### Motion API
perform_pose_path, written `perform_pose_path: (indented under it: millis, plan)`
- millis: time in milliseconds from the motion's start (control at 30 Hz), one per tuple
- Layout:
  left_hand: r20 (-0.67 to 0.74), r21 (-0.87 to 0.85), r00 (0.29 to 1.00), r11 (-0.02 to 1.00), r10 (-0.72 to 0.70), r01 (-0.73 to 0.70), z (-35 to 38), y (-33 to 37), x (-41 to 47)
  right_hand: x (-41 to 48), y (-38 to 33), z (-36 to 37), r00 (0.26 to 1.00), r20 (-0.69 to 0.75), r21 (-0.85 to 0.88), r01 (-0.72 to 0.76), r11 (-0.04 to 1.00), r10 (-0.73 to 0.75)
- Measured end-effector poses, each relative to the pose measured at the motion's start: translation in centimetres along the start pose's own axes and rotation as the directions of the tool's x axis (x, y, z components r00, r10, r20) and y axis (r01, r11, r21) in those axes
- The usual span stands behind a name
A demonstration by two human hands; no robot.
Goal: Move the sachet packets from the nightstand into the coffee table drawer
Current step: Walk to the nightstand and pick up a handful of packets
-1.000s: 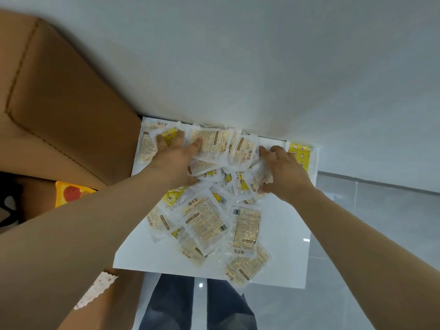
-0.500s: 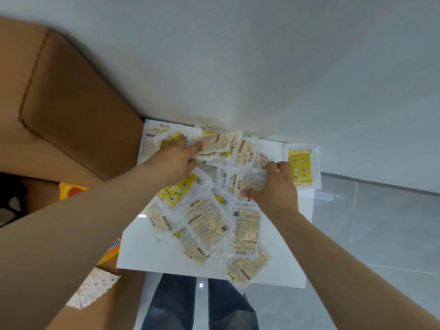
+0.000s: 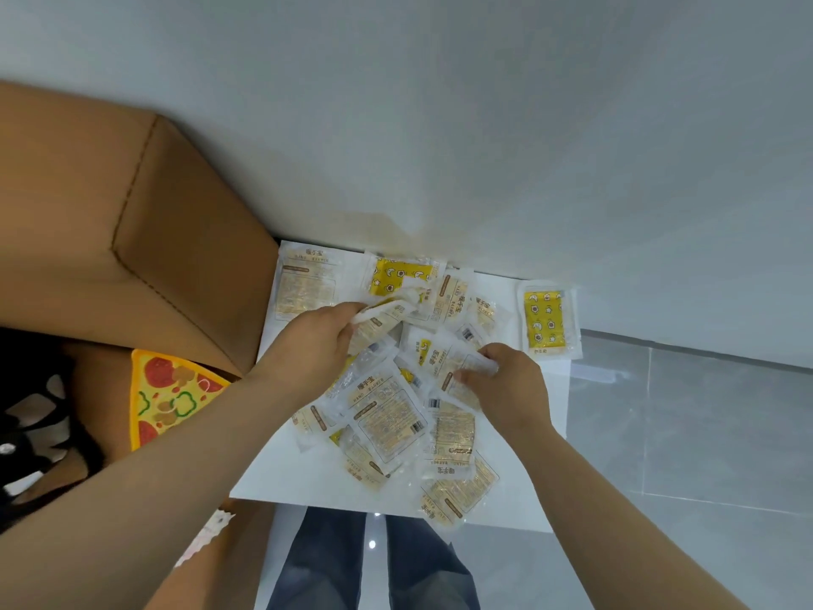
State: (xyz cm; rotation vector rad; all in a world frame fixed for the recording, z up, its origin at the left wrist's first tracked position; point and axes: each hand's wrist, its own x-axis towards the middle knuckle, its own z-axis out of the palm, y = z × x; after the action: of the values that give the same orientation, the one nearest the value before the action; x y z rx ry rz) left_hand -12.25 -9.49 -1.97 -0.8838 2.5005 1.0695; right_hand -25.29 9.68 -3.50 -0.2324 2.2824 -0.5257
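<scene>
We see clear sachet packets (image 3: pixel 387 416), printed beige or yellow, heaped overlapping on the white nightstand (image 3: pixel 525 495); one yellow packet (image 3: pixel 547 323) lies apart.

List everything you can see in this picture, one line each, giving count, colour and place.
nightstand: one, white, centre
packets: many, white with yellow or tan, piled on nightstand
padded furniture: one, brown, left of nightstand
pizza-print item: one, yellow, lower left
wall: one, pale grey, top
floor: one, grey tiles, right
legs: two, blue jeans, bottom centre
left hand: one, gripping packets, pile's left
right hand: one, gripping packets, pile's right
</scene>
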Motion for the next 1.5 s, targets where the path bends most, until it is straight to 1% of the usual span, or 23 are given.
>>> perform_pose_path:
  millis: [100, 200, 300, 333, 367, 400, 467, 533, 567, 600, 667, 733, 800, 900, 967, 1067, 1133, 1300, 1500]
  plan:
    - [-0.072, -0.032, 0.996, 0.998, -0.056, 0.053, -0.6, 0.0, -1.1, -1.3, -0.2, -0.1, 0.996, -0.089, 0.021, -0.006, 1.0, 0.008]
    - [-0.114, -0.057, 0.986, 0.992, -0.123, 0.117, -1.1, 0.1, -2.2, -2.9, -0.6, -0.1, 0.988, -0.151, 0.051, -0.007, 0.999, 0.015]
    - [-0.096, -0.097, 0.977, 0.979, -0.19, 0.181, -1.6, 0.3, -3.3, -4.2, -1.2, -0.2, 0.989, -0.146, 0.091, -0.014, 0.996, 0.028]
    - [-0.064, -0.161, 0.97, 0.961, -0.236, 0.223, -1.9, 0.3, -3.5, -4.5, -1.4, -0.1, 0.99, -0.138, 0.099, -0.016, 0.995, 0.03]
    - [-0.018, -0.262, 0.955, 0.923, -0.295, 0.28, -2.1, 0.3, -3.6, -4.7, -1.5, -0.1, 0.991, -0.134, 0.109, -0.017, 0.994, 0.032]
    - [0.031, -0.38, 0.934, 0.86, -0.355, 0.34, -2.3, 0.4, -3.8, -4.9, -1.7, -0.2, 0.991, -0.133, 0.118, -0.017, 0.993, 0.033]
    - [0.149, -0.565, 0.871, 0.683, -0.469, 0.464, -2.6, 0.9, -3.9, -5.2, -1.8, -0.2, 0.991, -0.133, 0.128, -0.017, 0.992, 0.034]
    - [0.299, -0.657, 0.8, 0.496, -0.521, 0.568, -2.7, 1.3, -4.1, -5.5, -1.9, -0.1, 0.991, -0.13, 0.125, -0.023, 0.992, 0.039]
    - [0.359, -0.654, 0.779, 0.457, -0.514, 0.603, -2.6, 1.3, -4.2, -5.6, -2.0, -0.1, 0.991, -0.127, 0.121, -0.027, 0.992, 0.042]
    - [0.399, -0.628, 0.77, 0.464, -0.498, 0.625, -2.5, 1.3, -4.4, -5.8, -2.0, -0.1, 0.991, -0.125, 0.119, -0.03, 0.993, 0.044]
    - [0.437, -0.533, 0.758, 0.54, -0.484, 0.652, -1.7, 0.9, -4.7, -6.0, -2.0, -0.1, 0.992, -0.118, 0.114, -0.024, 0.993, 0.037]
    - [0.392, -0.421, 0.76, 0.634, -0.518, 0.649, -0.8, 0.4, -4.9, -6.3, -1.9, -0.1, 0.994, -0.106, 0.108, -0.016, 0.994, 0.027]
    - [0.326, -0.352, 0.773, 0.689, -0.544, 0.633, -0.3, -0.2, -4.9, -6.4, -1.8, 0.0, 0.995, -0.096, 0.103, -0.014, 0.995, 0.024]
    - [0.272, -0.283, 0.824, 0.776, -0.498, 0.563, -0.1, -1.0, -4.9, -6.3, -1.5, 0.3, 0.996, -0.087, 0.082, -0.008, 0.997, 0.015]
    - [0.195, -0.325, 0.848, 0.783, -0.492, 0.53, -0.2, -1.3, -5.2, -6.5, -1.1, 0.4, 0.996, -0.085, 0.072, -0.005, 0.997, 0.011]
    - [0.11, -0.391, 0.86, 0.774, -0.499, 0.499, -0.6, -1.6, -5.8, -6.9, -0.9, 0.2, 0.995, -0.094, 0.084, -0.014, 0.996, 0.022]
    - [0.095, -0.424, 0.863, 0.764, -0.496, 0.486, -1.1, -1.3, -6.3, -7.3, -0.9, -0.2, 0.994, -0.101, 0.087, -0.022, 0.996, 0.031]
    - [0.051, -0.421, 0.886, 0.794, -0.462, 0.438, -2.6, 0.7, -7.8, -8.6, -1.4, -1.7, 0.993, -0.113, 0.092, -0.016, 0.996, 0.027]
    - [0.025, -0.444, 0.892, 0.795, -0.451, 0.414, -4.8, 3.6, -10.2, -11.3, -2.4, -4.6, 0.989, -0.147, 0.097, 0.038, 0.995, -0.024]
